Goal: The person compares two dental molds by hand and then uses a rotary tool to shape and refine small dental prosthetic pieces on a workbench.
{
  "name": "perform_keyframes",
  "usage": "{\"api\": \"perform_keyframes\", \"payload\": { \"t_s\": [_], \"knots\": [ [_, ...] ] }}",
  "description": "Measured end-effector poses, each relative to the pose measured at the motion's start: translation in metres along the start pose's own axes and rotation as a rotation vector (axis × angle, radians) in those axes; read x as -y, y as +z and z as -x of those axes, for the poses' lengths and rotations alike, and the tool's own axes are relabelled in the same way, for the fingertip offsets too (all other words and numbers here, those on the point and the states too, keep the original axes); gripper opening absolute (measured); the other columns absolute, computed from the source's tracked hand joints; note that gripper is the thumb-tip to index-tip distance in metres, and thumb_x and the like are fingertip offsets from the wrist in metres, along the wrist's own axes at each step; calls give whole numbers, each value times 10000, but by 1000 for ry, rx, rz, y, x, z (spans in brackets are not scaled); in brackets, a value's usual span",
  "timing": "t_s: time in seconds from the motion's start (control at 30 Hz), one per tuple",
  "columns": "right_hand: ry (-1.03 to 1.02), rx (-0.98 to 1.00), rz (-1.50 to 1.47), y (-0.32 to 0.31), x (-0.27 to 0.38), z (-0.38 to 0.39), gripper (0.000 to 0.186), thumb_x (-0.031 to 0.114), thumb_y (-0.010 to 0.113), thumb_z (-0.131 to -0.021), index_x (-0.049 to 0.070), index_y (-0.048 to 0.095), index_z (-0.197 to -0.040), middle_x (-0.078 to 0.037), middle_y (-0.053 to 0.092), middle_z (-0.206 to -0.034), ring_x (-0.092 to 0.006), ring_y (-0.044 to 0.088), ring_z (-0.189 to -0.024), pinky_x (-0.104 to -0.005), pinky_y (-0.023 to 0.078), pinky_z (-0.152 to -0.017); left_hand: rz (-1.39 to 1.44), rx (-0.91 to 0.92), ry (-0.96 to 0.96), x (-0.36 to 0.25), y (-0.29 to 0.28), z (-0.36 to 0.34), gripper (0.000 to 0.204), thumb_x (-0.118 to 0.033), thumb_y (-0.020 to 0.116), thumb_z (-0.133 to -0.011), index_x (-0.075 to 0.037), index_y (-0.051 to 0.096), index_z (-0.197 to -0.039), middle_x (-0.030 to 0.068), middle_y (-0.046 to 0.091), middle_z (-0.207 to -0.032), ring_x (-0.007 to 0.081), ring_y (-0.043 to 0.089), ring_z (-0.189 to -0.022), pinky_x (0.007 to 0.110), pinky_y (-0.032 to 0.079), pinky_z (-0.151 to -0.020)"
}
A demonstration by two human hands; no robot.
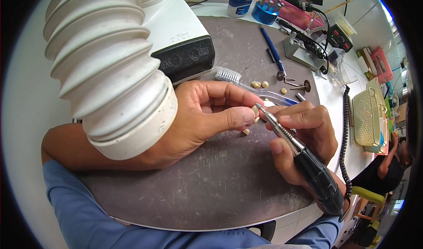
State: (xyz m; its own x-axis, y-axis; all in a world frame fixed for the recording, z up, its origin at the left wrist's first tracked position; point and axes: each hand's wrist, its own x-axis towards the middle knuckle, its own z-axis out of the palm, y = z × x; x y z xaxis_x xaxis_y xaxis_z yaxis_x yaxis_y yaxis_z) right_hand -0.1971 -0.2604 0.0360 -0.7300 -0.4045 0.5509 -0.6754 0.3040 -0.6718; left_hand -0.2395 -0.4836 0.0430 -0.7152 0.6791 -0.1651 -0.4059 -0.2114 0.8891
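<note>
My left hand (198, 110) pinches a small tooth-coloured dental crown (254, 109) between thumb and index finger; the fingertips partly hide it. In my right hand (310, 119) is a rotary handpiece (317, 174) with a black body and silver nose, gripped like a pen. Its pointed grey-green bur (259, 105) is at the crown, though whether they touch I cannot tell. Several loose crowns (256, 85) lie beyond the hands, and one small crown (246, 132) sits below the left fingertips. A clear-handled toothbrush (228, 75) lies behind my left hand.
A ribbed white hose (105, 63) hangs over my left forearm, beside a white box (183, 22) with a black front. Polishing wheels (307, 86) and a blue pen (272, 47) lie farther back. A coiled cord (344, 138), a cream basket (366, 116) and another person (379, 172) are at right.
</note>
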Motion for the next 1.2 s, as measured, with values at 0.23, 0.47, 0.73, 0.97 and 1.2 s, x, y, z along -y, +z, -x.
{"api": "perform_keyframes", "payload": {
  "t_s": [0.23,0.47,0.73,0.97,1.2],
  "knots": [
    [-49,22,-4,1,1,-3,294,114,655,-889,-33,455,-1046,-185,602,-936,-259,659,-925,-344,510,-826,-14,-14,-11,2,-1,0,249,-97,622,-937,23,615,-1154,76,644,-996,105,611,-921,242,500,-870],
    [-29,10,5,1,1,-2,307,125,666,-888,-32,457,-1048,-190,608,-931,-257,664,-917,-337,512,-811,-11,-6,-11,2,0,-1,250,-113,622,-940,25,614,-1148,65,630,-971,100,591,-914,243,485,-870],
    [-19,6,6,0,1,-1,302,119,666,-888,-24,455,-1051,-179,603,-934,-250,658,-928,-342,508,-833,11,6,-6,1,0,-1,247,-119,631,-935,22,607,-1137,63,623,-988,98,580,-917,240,479,-868],
    [-34,-94,-36,7,-7,-1,285,72,689,-816,-44,499,-993,-195,632,-882,-250,674,-850,-332,526,-771,16,-2,-9,1,0,-1,256,-110,634,-931,21,601,-1147,62,614,-1004,99,576,-924,241,478,-864],
    [-81,-175,-45,10,-9,-2,286,29,736,-725,-66,555,-926,-210,667,-816,-245,693,-752,-305,543,-682,-15,5,-9,2,-2,0,276,-104,626,-932,28,595,-1173,58,609,-992,98,569,-918,241,474,-864]
  ]
}}
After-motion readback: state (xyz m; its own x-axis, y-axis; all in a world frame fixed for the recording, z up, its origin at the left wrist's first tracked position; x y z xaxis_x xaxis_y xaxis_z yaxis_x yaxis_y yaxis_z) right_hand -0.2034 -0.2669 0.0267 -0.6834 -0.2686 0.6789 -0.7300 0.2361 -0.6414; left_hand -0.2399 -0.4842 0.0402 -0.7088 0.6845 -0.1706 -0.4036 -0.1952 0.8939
